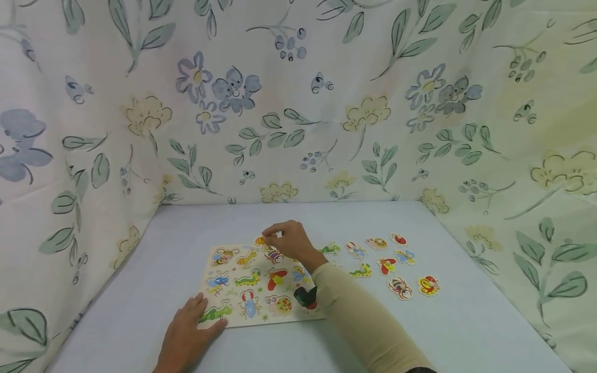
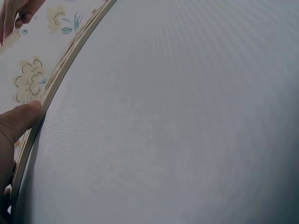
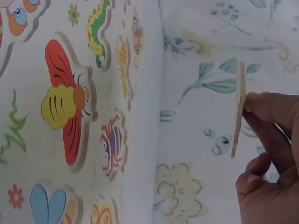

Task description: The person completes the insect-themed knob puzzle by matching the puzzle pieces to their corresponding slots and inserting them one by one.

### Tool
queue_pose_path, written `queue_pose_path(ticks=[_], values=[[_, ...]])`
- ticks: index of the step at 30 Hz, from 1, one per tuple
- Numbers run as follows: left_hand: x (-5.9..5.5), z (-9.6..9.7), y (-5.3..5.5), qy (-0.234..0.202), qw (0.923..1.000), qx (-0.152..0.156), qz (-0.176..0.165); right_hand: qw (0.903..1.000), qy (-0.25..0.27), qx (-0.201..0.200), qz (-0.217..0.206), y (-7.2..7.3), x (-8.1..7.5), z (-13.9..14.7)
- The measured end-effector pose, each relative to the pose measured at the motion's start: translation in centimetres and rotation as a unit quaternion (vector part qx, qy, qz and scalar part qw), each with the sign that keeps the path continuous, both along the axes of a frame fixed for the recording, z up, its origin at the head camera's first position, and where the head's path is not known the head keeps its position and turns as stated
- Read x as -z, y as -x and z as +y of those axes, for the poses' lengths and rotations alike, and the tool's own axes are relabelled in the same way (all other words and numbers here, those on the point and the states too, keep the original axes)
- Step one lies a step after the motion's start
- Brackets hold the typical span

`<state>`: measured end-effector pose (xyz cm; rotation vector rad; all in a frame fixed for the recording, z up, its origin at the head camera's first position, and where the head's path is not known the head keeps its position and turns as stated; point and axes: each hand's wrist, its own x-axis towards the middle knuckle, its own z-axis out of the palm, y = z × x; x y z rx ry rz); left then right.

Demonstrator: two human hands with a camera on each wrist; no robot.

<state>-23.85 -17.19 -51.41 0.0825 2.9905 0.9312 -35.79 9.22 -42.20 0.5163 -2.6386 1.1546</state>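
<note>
A pale wooden insect puzzle board [image 1: 235, 296] lies on the table. Over its far edge my right hand [image 1: 290, 241] pinches a thin puzzle piece [image 1: 262, 241] with yellow-orange stripes. In the right wrist view that piece [image 3: 238, 112] is edge-on between thumb and fingers, apart from the board. My left hand [image 1: 186, 329] rests at the board's near left corner, by a green insect picture [image 1: 218, 313]. In the left wrist view its thumb [image 2: 25, 116] touches the board's edge. The right forearm hides part of the board's right side.
Right of the board several loose insect pieces lie on the table, among them a spider piece [image 1: 400, 288], a ladybug piece [image 1: 428, 285], a red-winged piece [image 1: 386, 266] and a green caterpillar piece [image 1: 361, 270]. Flowered cloth [image 1: 289, 103] encloses the table [image 1: 196, 223] behind and at both sides.
</note>
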Motion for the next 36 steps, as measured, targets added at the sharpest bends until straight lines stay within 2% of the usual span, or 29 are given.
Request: queue_pose_path(ticks=[13,18,22,29,36], values=[[-0.2,-0.1,0.1,-0.001,0.9998,-0.006,-0.019,0.9950,-0.010,0.016,-0.098,1.8,1.4,-4.4],[-0.2,0.0,0.1,-0.005,0.9997,-0.007,-0.024,0.9935,-0.029,0.019,-0.108,2.3,2.2,-5.5],[-0.2,0.1,0.1,-0.004,0.9995,-0.010,-0.030,0.9916,-0.046,0.032,-0.117,2.4,2.8,-5.9],[-0.2,0.0,0.1,-0.004,0.9994,-0.017,-0.029,0.9859,-0.033,0.046,-0.157,2.4,3.7,-6.5],[0.1,0.0,0.2,-0.002,0.9995,-0.017,-0.028,0.9799,-0.069,0.052,-0.180,2.2,4.5,-6.6]])
